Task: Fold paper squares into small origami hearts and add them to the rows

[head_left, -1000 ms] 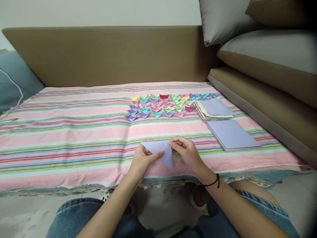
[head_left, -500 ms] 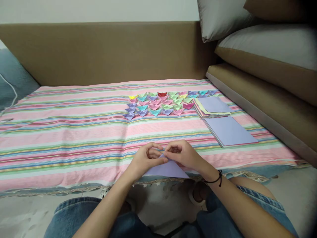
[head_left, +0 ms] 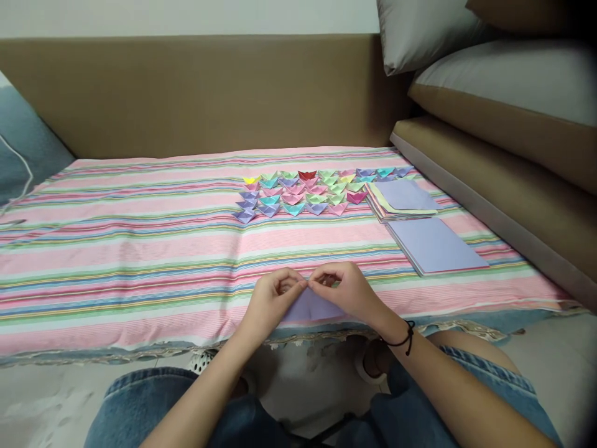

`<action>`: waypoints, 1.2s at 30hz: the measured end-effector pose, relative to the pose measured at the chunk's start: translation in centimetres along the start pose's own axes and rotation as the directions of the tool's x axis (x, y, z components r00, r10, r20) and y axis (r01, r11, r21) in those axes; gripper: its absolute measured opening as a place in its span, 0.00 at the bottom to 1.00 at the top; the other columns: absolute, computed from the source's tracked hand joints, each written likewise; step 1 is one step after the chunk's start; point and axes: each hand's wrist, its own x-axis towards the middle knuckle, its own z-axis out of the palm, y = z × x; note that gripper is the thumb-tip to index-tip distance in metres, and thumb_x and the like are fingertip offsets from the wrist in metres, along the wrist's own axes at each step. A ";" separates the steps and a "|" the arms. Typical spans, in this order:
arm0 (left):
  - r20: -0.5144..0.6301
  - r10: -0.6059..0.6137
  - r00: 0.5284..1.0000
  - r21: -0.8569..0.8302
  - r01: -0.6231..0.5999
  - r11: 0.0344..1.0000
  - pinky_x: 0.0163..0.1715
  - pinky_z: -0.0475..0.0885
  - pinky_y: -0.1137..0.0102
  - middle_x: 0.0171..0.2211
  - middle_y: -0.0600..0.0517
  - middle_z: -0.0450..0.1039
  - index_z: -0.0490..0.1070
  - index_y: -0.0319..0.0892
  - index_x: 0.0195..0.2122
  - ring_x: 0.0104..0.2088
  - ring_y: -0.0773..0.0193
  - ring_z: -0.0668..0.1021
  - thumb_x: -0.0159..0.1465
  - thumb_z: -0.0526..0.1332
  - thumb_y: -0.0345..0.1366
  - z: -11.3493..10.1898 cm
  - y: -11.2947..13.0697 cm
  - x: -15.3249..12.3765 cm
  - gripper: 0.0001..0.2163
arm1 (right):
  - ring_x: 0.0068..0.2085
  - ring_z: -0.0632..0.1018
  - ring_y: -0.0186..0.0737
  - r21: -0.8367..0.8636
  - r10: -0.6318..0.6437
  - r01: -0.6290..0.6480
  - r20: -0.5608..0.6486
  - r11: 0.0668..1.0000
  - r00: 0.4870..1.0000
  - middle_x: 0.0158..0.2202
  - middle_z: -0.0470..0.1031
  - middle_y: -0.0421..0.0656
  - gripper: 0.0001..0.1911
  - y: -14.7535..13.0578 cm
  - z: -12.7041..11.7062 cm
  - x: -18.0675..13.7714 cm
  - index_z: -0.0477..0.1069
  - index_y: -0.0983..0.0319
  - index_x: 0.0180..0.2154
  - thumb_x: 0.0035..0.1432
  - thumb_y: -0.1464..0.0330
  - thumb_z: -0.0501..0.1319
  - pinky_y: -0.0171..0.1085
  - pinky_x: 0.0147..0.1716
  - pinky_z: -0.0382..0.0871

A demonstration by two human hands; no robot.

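Note:
A lavender sheet of origami paper (head_left: 311,307) is held at the front edge of the striped cloth, with a faint crease down its middle. My left hand (head_left: 276,298) pinches its upper edge between thumb and fingers. Thumb to thumb with it, my right hand (head_left: 344,287) grips the same edge just to the right. Both hands are closed, and their fingers hide the paper's top part. Farther back stand rows of small folded paper boats (head_left: 293,198) in several colours.
At the right lie a stack of lavender-topped paper (head_left: 436,246) and a looser pile of coloured sheets (head_left: 405,196). Large cushions (head_left: 504,81) are heaped along the right side. A brown padded backrest (head_left: 209,96) runs behind the striped cloth (head_left: 116,261).
Both hands have drawn together at the paper's top edge. The paper's triangular shape has changed; its lower edge is raised and a centre crease shows. The view has shifted slightly.

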 end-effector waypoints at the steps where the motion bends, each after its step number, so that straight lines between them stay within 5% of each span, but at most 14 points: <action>1: -0.006 0.028 1.000 0.033 -0.028 0.999 0.22 0.60 0.76 0.20 0.55 0.67 0.71 0.38 0.27 0.21 0.71 0.67 0.55 0.63 0.39 0.1 0.1 -0.1 0.09 | 0.26 0.71 0.34 -0.023 -0.004 0.004 0.002 1.000 1.000 0.23 0.74 0.41 0.07 -0.1 0.0 0.0 0.73 0.63 0.23 0.50 0.73 0.58 0.32 0.25 0.63; 8: -0.160 0.059 0.985 0.074 -0.048 0.996 0.25 0.61 0.75 0.22 0.55 0.69 0.72 0.40 0.25 0.24 0.69 0.68 0.55 0.61 0.36 -0.1 0.9 -0.1 0.06 | 0.27 0.72 0.34 -0.006 0.021 -0.021 0.036 1.000 0.999 0.24 0.73 0.40 0.07 -0.1 -0.1 0.1 0.73 0.63 0.24 0.51 0.71 0.58 0.32 0.25 0.64; 15: -0.365 -0.004 0.931 -0.067 -0.022 0.998 0.22 0.59 0.75 0.21 0.55 0.68 0.73 0.40 0.24 0.22 0.69 0.66 0.52 0.64 0.37 -2.3 1.2 0.5 0.06 | 0.24 0.70 0.33 0.027 0.089 -0.091 0.077 0.995 0.993 0.23 0.73 0.41 0.08 0.2 -1.7 0.2 0.74 0.63 0.25 0.51 0.66 0.60 0.32 0.22 0.61; 22: -0.325 -0.155 0.933 -0.274 0.064 0.959 0.22 0.61 0.77 0.21 0.56 0.68 0.73 0.38 0.25 0.21 0.72 0.67 0.49 0.67 0.40 -2.3 1.1 0.6 0.10 | 0.27 0.71 0.35 0.232 0.168 -0.166 0.009 0.958 0.986 0.24 0.72 0.41 0.10 -0.1 -2.5 0.4 0.72 0.63 0.26 0.51 0.63 0.61 0.34 0.27 0.64; 30: -0.365 -0.276 0.889 -0.508 0.059 0.860 0.16 0.59 0.79 0.20 0.58 0.66 0.71 0.38 0.28 0.18 0.75 0.66 0.44 0.71 0.37 -2.1 -0.1 1.0 0.14 | 0.28 0.73 0.34 0.598 0.317 -0.171 -0.147 0.783 0.937 0.25 0.72 0.41 0.12 0.8 -1.1 0.5 0.72 0.62 0.26 0.52 0.59 0.62 0.34 0.30 0.67; 36: -0.417 -0.219 0.882 -0.527 -0.039 0.849 0.21 0.65 0.79 0.24 0.55 0.71 0.71 0.38 0.26 0.22 0.74 0.70 0.42 0.71 0.35 -1.4 -0.5 1.0 0.13 | 0.35 0.78 0.40 0.654 0.353 -0.283 0.025 0.702 0.935 0.35 0.78 0.45 0.14 0.2 0.5 0.3 0.76 0.61 0.36 0.49 0.60 0.65 0.39 0.37 0.72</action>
